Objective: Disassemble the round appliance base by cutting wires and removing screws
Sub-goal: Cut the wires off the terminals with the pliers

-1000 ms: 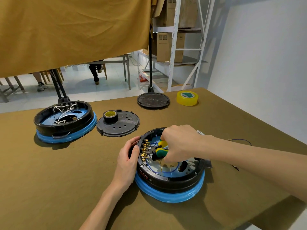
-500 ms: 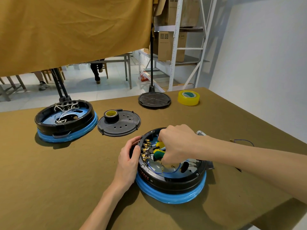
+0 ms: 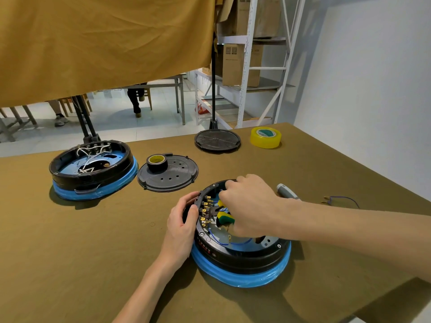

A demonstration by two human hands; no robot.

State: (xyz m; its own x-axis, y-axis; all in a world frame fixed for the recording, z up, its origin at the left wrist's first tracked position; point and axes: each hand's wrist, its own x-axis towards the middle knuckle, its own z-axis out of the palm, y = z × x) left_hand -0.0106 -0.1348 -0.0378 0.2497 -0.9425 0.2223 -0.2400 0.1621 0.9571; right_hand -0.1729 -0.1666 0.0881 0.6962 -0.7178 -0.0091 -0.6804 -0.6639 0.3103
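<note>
The round base sits on the brown table, at about 5 o'clock from the middle of the view. It is black on top with a bright blue band around its bottom edge. Its cover is off, so you can see inside: a row of little gold metal tabs on the 9 o'clock side, thin blue wires looping over a grey floor, and small screws on the black rim.

The left hand holds the base at its 9 o'clock edge, with fingers curled over the rim. The right hand reaches in from 3 o'clock, and its fingers are wrapped around the yellow and green handles of a cutter. The cutter's dark tip points at the gold tabs.

At 10 o'clock stands a second open base with white wires. Beside it lies a black lid with a black tape roll on it. At 12 o'clock are a round black plate and a yellow tape roll.
</note>
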